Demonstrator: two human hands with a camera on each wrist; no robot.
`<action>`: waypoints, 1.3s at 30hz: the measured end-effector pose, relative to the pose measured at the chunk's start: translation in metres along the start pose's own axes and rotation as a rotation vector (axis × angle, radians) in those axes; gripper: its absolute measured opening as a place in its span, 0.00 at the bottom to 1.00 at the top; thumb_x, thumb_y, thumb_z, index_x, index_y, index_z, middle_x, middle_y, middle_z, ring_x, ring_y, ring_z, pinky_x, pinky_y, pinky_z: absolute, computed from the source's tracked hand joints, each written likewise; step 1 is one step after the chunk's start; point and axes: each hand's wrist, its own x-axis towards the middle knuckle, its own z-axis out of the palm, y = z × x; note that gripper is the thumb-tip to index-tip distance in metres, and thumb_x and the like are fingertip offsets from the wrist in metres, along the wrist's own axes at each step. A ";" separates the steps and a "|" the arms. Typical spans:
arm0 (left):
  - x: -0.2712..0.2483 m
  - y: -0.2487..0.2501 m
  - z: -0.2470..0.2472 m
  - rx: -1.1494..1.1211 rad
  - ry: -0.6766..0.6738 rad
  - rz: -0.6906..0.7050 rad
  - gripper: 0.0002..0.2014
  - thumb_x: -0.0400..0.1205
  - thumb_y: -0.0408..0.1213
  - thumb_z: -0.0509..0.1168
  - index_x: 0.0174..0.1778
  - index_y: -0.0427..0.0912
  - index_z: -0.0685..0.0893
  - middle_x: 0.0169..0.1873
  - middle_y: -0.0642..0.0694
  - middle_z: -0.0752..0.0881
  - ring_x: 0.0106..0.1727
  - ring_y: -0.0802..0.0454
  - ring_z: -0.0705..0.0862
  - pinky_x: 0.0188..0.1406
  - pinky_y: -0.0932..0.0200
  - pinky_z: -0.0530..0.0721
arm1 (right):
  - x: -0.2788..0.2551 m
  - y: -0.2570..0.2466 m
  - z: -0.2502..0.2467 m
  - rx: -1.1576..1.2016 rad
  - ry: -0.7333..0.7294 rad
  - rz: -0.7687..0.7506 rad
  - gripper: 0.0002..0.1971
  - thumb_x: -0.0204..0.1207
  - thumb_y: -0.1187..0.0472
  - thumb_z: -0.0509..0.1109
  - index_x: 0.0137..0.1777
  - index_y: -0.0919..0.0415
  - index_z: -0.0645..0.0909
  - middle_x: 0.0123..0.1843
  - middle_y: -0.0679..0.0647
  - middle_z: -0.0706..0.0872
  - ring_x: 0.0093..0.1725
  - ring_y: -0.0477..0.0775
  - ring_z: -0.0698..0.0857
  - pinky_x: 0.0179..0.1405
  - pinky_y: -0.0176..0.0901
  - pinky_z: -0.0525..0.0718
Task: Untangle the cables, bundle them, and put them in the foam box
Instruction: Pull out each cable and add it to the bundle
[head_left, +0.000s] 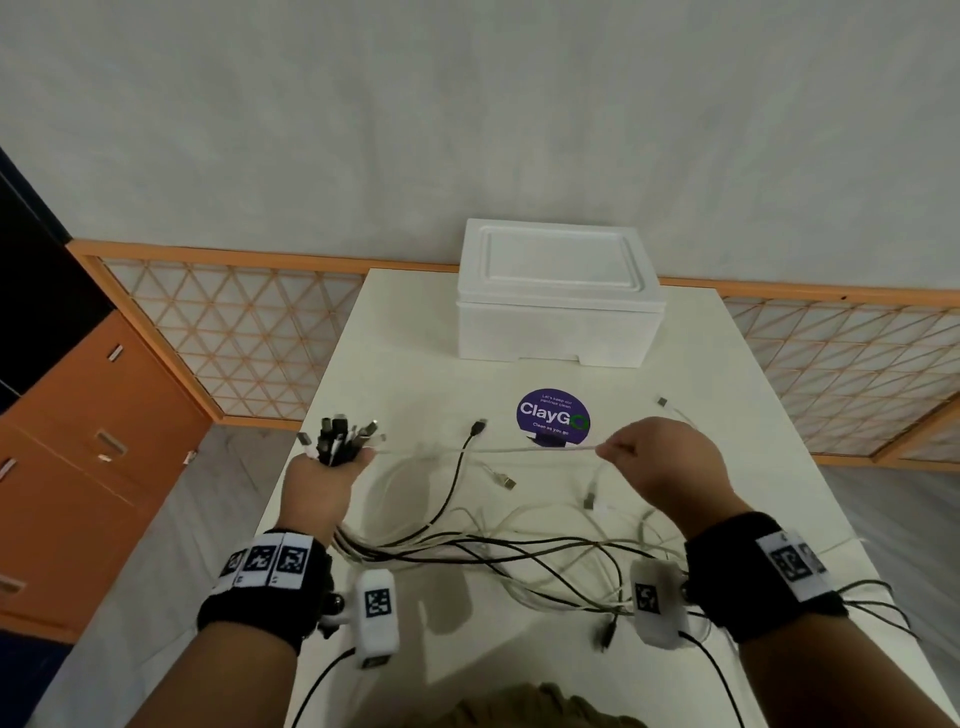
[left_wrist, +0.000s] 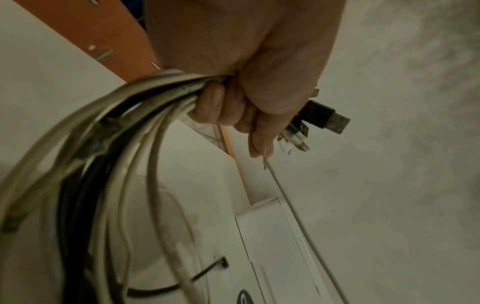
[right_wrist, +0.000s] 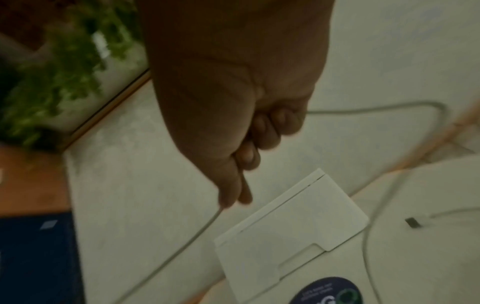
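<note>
My left hand (head_left: 327, 478) grips a bunch of black and white cables (left_wrist: 145, 98) near their plugs (head_left: 340, 434), which stick up out of the fist; the cords hang down and trail over the table. My right hand (head_left: 652, 457) pinches one thin white cable (head_left: 493, 450) between thumb and forefinger, stretched taut across to the left hand. The right wrist view shows that white cable (right_wrist: 197, 232) leaving the pinch. The white foam box (head_left: 558, 296), lid on, stands at the table's far end. More tangled cables (head_left: 519, 551) lie between my wrists.
A round purple sticker (head_left: 553, 415) sits on the white table (head_left: 415, 322) in front of the box. Loose plugs (head_left: 479, 427) lie near it. Orange drawers (head_left: 93, 415) stand left, a lattice screen (head_left: 234, 332) behind the table.
</note>
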 end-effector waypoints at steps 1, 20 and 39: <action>-0.001 0.001 0.002 -0.017 -0.012 0.000 0.19 0.74 0.40 0.77 0.22 0.38 0.76 0.10 0.51 0.68 0.20 0.47 0.66 0.26 0.59 0.65 | -0.001 0.002 0.003 -0.100 0.038 0.005 0.16 0.80 0.46 0.61 0.44 0.52 0.86 0.44 0.49 0.87 0.46 0.54 0.84 0.36 0.41 0.75; -0.010 0.029 -0.015 -0.597 -0.242 0.142 0.11 0.84 0.40 0.64 0.42 0.36 0.84 0.33 0.50 0.89 0.18 0.59 0.63 0.21 0.65 0.66 | -0.001 0.056 0.003 -0.233 0.151 0.253 0.21 0.69 0.45 0.69 0.60 0.53 0.82 0.57 0.56 0.83 0.58 0.61 0.81 0.57 0.54 0.77; -0.008 0.055 -0.047 -1.199 -0.169 -0.012 0.16 0.82 0.50 0.64 0.29 0.50 0.74 0.18 0.55 0.64 0.18 0.60 0.61 0.20 0.67 0.64 | -0.020 -0.022 0.042 -0.040 -0.320 -0.313 0.07 0.72 0.53 0.64 0.47 0.52 0.76 0.46 0.51 0.86 0.51 0.57 0.83 0.42 0.44 0.76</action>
